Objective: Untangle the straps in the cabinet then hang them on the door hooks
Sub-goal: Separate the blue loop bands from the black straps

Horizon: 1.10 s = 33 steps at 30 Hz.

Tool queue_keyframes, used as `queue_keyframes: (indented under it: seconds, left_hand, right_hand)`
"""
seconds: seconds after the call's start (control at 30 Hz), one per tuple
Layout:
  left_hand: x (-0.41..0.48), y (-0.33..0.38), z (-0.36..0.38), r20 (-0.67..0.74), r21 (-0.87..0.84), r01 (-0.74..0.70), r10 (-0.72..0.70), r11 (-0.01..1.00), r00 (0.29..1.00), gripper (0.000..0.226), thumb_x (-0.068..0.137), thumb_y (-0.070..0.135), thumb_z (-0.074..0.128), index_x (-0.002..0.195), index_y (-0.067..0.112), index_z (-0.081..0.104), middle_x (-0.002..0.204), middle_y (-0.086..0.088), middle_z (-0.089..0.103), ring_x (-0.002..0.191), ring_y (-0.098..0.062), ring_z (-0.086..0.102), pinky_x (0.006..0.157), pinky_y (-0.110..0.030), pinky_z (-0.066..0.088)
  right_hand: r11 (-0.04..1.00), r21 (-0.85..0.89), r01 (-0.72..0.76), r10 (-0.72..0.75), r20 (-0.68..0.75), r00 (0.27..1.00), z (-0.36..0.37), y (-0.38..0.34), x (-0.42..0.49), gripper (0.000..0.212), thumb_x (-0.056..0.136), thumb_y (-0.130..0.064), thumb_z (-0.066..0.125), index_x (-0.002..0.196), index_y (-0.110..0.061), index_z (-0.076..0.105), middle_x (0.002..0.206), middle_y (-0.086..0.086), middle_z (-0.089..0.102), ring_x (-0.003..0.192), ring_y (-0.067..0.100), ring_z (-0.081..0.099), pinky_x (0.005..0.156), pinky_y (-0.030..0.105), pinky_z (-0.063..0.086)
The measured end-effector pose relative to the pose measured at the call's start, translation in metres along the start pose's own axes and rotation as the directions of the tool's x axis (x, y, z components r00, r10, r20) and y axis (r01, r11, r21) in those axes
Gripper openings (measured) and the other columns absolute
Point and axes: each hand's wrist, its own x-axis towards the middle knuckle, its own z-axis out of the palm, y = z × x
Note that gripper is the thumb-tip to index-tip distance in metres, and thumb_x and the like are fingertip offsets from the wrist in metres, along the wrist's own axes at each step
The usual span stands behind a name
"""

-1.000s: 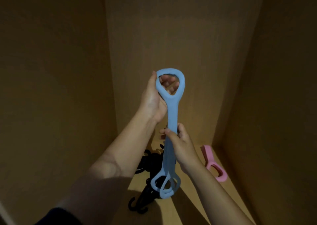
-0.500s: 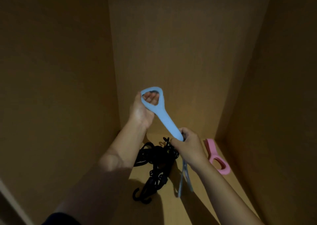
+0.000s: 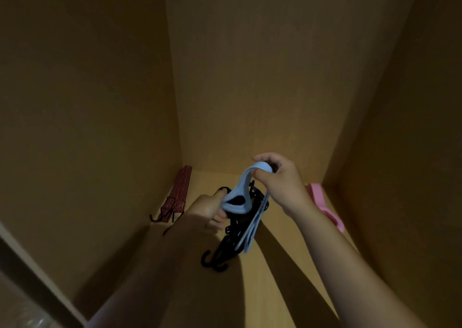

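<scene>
Two hands hold blue strap [image 3: 242, 185] just above black tangle [image 3: 232, 230]. Right hand [image 3: 277, 180] pinches its folded top; left hand [image 3: 208, 210] curls round its loop. Risk: lower end looks caught in tangle, so pulling may tighten knots.

The left forearm [image 3: 150, 265] and right forearm [image 3: 337, 265] are bare from the lower frame edge to the wrists. The left hand [image 3: 207, 212] and right hand [image 3: 280, 180] are ungloved.
</scene>
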Motion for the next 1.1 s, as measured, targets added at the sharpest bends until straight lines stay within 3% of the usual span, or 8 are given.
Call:
queue_keyframes:
  seconds: [0.1, 0.17, 0.27, 0.4, 0.53, 0.67, 0.93, 1.1]
  left_hand:
    - [-0.005, -0.002, 0.004, -0.273, 0.44, -0.204, 0.346, 0.875, 0.898, 0.045, 0.091, 0.037, 0.051, 0.124, 0.006, 0.052, 0.117, -0.015, 0.058, 0.112, -0.028, 0.055, 0.088, -0.031, 0.041]
    - [-0.014, 0.0, 0.011, -0.192, 0.158, -0.488, 0.511, 0.858, 0.838, 0.055, 0.088, 0.023, 0.055, 0.14, 0.017, 0.037, 0.143, -0.004, 0.043, 0.127, -0.016, 0.044, 0.099, -0.027, 0.037]
    - [-0.02, 0.001, 0.024, -0.038, -0.18, -0.625, 0.63, 0.76, 0.776, 0.053, 0.082, 0.009, 0.054, 0.126, 0.038, 0.045, 0.13, 0.006, 0.055, 0.117, -0.007, 0.053, 0.093, -0.026, 0.045]
    - [-0.014, -0.009, 0.029, -0.033, -0.235, -0.575, 0.584, 0.784, 0.811, 0.028, 0.09, 0.003, 0.045, 0.101, 0.025, 0.059, 0.099, -0.009, 0.066, 0.092, -0.024, 0.064, 0.078, -0.039, 0.05]
    - [-0.014, -0.022, 0.034, 0.136, -0.29, -0.515, 0.567, 0.807, 0.813, 0.027, 0.09, 0.023, 0.045, 0.105, 0.002, 0.054, 0.085, -0.018, 0.056, 0.073, -0.021, 0.056, 0.068, -0.03, 0.044]
    - [-0.02, -0.029, 0.047, 0.149, -0.274, -0.529, 0.579, 0.803, 0.802, 0.019, 0.098, 0.007, 0.035, 0.094, 0.008, 0.053, 0.071, 0.004, 0.064, 0.061, 0.002, 0.06, 0.059, -0.015, 0.046]
    - [-0.009, -0.036, 0.088, 0.171, -0.158, -0.479, 0.502, 0.863, 0.848, 0.029, 0.082, 0.035, 0.04, 0.093, 0.013, 0.055, 0.081, -0.022, 0.056, 0.076, -0.036, 0.056, 0.075, -0.055, 0.048]
    - [-0.022, -0.032, 0.11, 0.314, -0.287, -0.363, 0.445, 0.887, 0.839, 0.024, 0.087, 0.024, 0.045, 0.101, 0.012, 0.059, 0.101, -0.018, 0.062, 0.081, -0.017, 0.061, 0.074, -0.029, 0.047]
  right_hand:
    - [1.0, -0.006, -0.016, 0.016, 0.027, 0.999, 0.004, 0.0, 0.0, 0.021, 0.084, -0.009, 0.063, 0.098, -0.024, 0.059, 0.08, -0.008, 0.056, 0.072, 0.01, 0.056, 0.062, 0.022, 0.047]
    - [1.0, -0.011, -0.018, 0.019, 0.052, 0.998, 0.009, 0.0, -0.004, 0.024, 0.082, -0.008, 0.066, 0.099, -0.024, 0.058, 0.075, -0.007, 0.052, 0.069, 0.01, 0.053, 0.061, 0.022, 0.045]
    - [0.995, 0.094, -0.045, 0.032, 0.133, 0.991, 0.015, -0.004, -0.012, 0.028, 0.079, -0.001, 0.065, 0.094, -0.024, 0.059, 0.078, -0.004, 0.053, 0.069, 0.008, 0.054, 0.058, 0.016, 0.045]
    - [0.977, 0.198, -0.082, 0.044, 0.19, 0.981, 0.011, -0.003, -0.016, 0.036, 0.078, 0.013, 0.051, 0.091, -0.02, 0.061, 0.082, -0.001, 0.058, 0.068, 0.004, 0.058, 0.059, 0.014, 0.048]
    - [0.956, 0.271, -0.113, 0.089, 0.1, 0.991, 0.009, 0.01, -0.022, 0.032, 0.079, 0.013, 0.056, 0.082, -0.019, 0.061, 0.079, -0.002, 0.061, 0.059, -0.003, 0.059, 0.055, 0.013, 0.049]
    - [0.944, 0.304, -0.124, 0.137, -0.02, 0.99, 0.005, 0.023, -0.028, 0.027, 0.079, 0.008, 0.061, 0.085, -0.019, 0.062, 0.08, -0.003, 0.058, 0.065, 0.006, 0.062, 0.061, 0.022, 0.054]
    - [0.927, 0.324, -0.19, 0.239, -0.119, 0.964, -0.023, 0.034, -0.04, 0.014, 0.08, 0.0, 0.066, 0.087, -0.011, 0.061, 0.066, 0.0, 0.059, 0.06, 0.009, 0.06, 0.066, 0.026, 0.051]
    - [0.905, 0.388, -0.175, 0.28, -0.233, 0.931, -0.039, 0.04, -0.046, 0.011, 0.079, -0.003, 0.068, 0.082, -0.012, 0.062, 0.066, -0.006, 0.059, 0.062, 0.009, 0.06, 0.064, 0.025, 0.05]
